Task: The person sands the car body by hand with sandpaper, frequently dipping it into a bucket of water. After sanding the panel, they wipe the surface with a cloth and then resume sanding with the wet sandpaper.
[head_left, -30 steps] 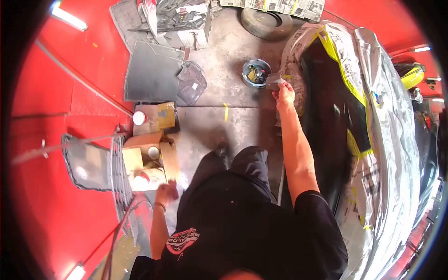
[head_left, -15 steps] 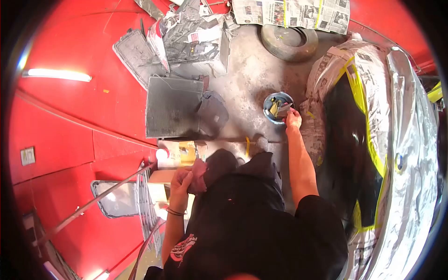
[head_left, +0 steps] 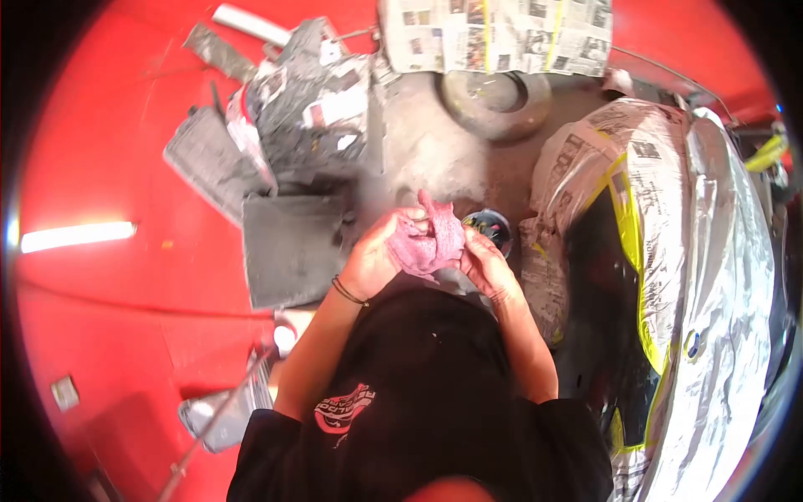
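Rag (head_left: 427, 243): cloth, matt, crumpled.
Floor (head_left: 427, 155): bare concrete, rough, dusty.
Car panel (head_left: 606, 284): black paint, glossy.
Masking (head_left: 577, 163): newspaper, matt, creased.
Sheet (head_left: 728, 276) over car: thin plastic, shiny, wrinkled.
Tyre (head_left: 495, 102): rubber, matt, dusty.

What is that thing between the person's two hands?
A pink rag, bunched up, fills the gap. The left hand and the right hand both grip it, as the head view shows.

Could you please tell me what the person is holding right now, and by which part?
A crumpled pink rag, bunched between both hands: the left hand grips its left side, the right hand its right edge.
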`<state>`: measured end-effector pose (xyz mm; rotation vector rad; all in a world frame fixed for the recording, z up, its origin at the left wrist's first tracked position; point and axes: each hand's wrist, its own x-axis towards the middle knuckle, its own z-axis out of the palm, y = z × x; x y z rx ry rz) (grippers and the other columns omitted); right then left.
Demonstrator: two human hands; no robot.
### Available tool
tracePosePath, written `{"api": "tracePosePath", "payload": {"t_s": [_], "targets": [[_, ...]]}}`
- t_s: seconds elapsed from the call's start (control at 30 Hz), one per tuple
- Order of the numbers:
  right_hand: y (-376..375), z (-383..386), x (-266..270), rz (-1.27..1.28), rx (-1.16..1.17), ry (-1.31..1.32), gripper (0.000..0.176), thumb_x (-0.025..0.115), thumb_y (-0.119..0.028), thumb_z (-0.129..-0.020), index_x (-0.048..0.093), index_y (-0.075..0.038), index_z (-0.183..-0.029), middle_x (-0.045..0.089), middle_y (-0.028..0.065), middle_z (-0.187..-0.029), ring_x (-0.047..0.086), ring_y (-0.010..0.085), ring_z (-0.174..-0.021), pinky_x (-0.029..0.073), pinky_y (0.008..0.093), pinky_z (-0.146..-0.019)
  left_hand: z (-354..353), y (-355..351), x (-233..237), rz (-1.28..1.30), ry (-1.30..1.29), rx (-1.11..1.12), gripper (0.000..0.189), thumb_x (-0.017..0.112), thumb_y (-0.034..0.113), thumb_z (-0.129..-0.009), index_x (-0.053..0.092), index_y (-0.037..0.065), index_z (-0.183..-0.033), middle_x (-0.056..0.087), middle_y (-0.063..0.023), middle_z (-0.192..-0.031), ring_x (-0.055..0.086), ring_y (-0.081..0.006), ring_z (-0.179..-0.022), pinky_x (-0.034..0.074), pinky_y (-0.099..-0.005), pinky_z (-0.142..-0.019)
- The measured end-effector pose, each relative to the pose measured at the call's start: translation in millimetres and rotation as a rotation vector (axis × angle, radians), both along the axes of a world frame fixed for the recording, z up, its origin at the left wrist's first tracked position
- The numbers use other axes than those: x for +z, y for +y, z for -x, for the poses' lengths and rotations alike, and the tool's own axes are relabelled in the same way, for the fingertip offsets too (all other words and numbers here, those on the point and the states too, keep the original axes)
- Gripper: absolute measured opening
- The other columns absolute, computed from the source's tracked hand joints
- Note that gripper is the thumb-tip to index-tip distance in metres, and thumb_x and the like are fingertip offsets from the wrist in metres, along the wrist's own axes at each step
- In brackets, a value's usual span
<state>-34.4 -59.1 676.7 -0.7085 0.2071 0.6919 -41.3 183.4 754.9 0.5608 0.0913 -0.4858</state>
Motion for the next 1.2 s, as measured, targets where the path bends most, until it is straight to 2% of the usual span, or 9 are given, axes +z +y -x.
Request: {"api": "tracePosePath", "payload": {"t_s": [0.1, 0.27, 0.47, 0.67, 0.77, 0.87, 0.93, 1.13, 1.2], "targets": [[-11.8, -61.8, 0.2, 0.110, -0.215, -0.143, 0.025, 0.064, -0.027, -0.112, 0.074, -0.006, -0.121, 0.076, 0.0007, -0.109, 0.070, 0.0120, -0.100, 0.059, 0.0321, -0.090, -86.4, 7.2, -8.6, 0.019, -0.044, -0.054, 0.046, 0.043, 0.036, -0.117, 0.058, 0.002, -0.144, 0.061, -0.0185, -0.150, 0.055, -0.0331, -0.144, 0.040, -0.0530, -0.124], [6.3, -156.2, 25.8, 0.003, -0.398, 0.027, 0.042, 0.057, -0.040, -0.114, 0.069, -0.003, -0.129, 0.073, 0.0043, -0.111, 0.069, 0.0175, -0.100, 0.058, 0.0371, -0.095, -208.9, 14.0, -33.2, 0.192, 0.103, -0.191, 0.046, 0.044, 0.037, -0.116, 0.059, 0.003, -0.143, 0.060, -0.0167, -0.153, 0.052, -0.0346, -0.146, 0.037, -0.0548, -0.126], [13.1, -173.6, 18.8, 1.009, -0.783, -0.191, 0.026, 0.062, -0.027, -0.113, 0.072, -0.003, -0.115, 0.066, -0.0043, -0.097, 0.057, 0.0079, -0.094, 0.049, 0.0278, -0.088, -317.4, -13.2, -34.6, -0.128, -0.094, -0.634, 0.033, 0.052, 0.019, -0.111, 0.058, 0.004, -0.140, 0.060, -0.0168, -0.151, 0.057, -0.0322, -0.141, 0.046, -0.0492, -0.119], [-16.8, -186.7, 32.7, 0.922, -1.337, -0.170, 0.027, 0.061, -0.027, -0.114, 0.071, -0.003, -0.119, 0.068, 0.0017, -0.096, 0.063, 0.0113, -0.090, 0.054, 0.0317, -0.083, -379.3, -60.3, -120.9, -0.519, 0.009, -0.906, 0.038, 0.058, 0.023, -0.108, 0.057, 0.008, -0.142, 0.060, -0.0102, -0.151, 0.056, -0.0276, -0.143, 0.049, -0.0498, -0.112], [-25.9, -201.5, 47.3, 1.169, -1.187, -0.444, 0.016, 0.062, -0.017, -0.110, 0.068, -0.003, -0.113, 0.067, 0.0130, -0.101, 0.066, 0.0269, -0.096, 0.054, 0.0416, -0.088, -387.6, -120.2, -111.3, -0.641, 0.062, -1.059, 0.044, 0.057, 0.043, -0.104, 0.061, 0.016, -0.139, 0.065, -0.0021, -0.141, 0.057, -0.0176, -0.139, 0.046, -0.0504, -0.104], [-29.3, -222.0, 47.2, 1.157, -1.166, -0.647, 0.020, 0.061, -0.017, -0.108, 0.065, 0.001, -0.114, 0.064, 0.0192, -0.108, 0.065, 0.0407, -0.106, 0.052, 0.0481, -0.096, -401.6, -180.8, -122.7, -0.561, -0.312, -1.138, 0.040, 0.050, 0.041, -0.108, 0.062, 0.010, -0.132, 0.067, -0.0032, -0.131, 0.057, -0.0225, -0.137, 0.047, -0.0488, -0.107], [-35.3, -224.8, 60.0, 1.193, -1.141, -0.745, 0.022, 0.061, -0.019, -0.108, 0.064, 0.002, -0.115, 0.064, 0.0194, -0.110, 0.065, 0.0407, -0.106, 0.052, 0.0485, -0.096, -391.1, -232.1, -94.5, -0.384, -0.183, -1.226, 0.044, 0.048, 0.040, -0.110, 0.058, 0.008, -0.139, 0.063, -0.0077, -0.138, 0.055, -0.0260, -0.140, 0.044, -0.0481, -0.113], [-63.0, -185.3, 60.3, 1.050, -1.219, -0.141, 0.029, 0.063, -0.026, -0.109, 0.070, 0.000, -0.120, 0.071, 0.0193, -0.112, 0.071, 0.0247, -0.109, 0.055, 0.0410, -0.093, -355.2, -349.1, -27.5, -0.088, 0.050, -1.604, 0.056, 0.039, 0.036, -0.115, 0.047, 0.002, -0.159, 0.053, -0.0213, -0.160, 0.048, -0.0365, -0.151, 0.036, -0.0462, -0.129], [-51.1, -175.1, 28.9, 0.875, -1.688, 0.168, 0.034, 0.064, -0.031, -0.110, 0.070, -0.005, -0.131, 0.073, 0.0139, -0.125, 0.069, 0.0173, -0.114, 0.056, 0.0364, -0.096, -352.5, -390.9, -23.5, -0.040, -0.033, -1.768, 0.061, 0.034, 0.039, -0.117, 0.038, 0.004, -0.166, 0.045, -0.0232, -0.167, 0.043, -0.0372, -0.155, 0.030, -0.0490, -0.132]]}}
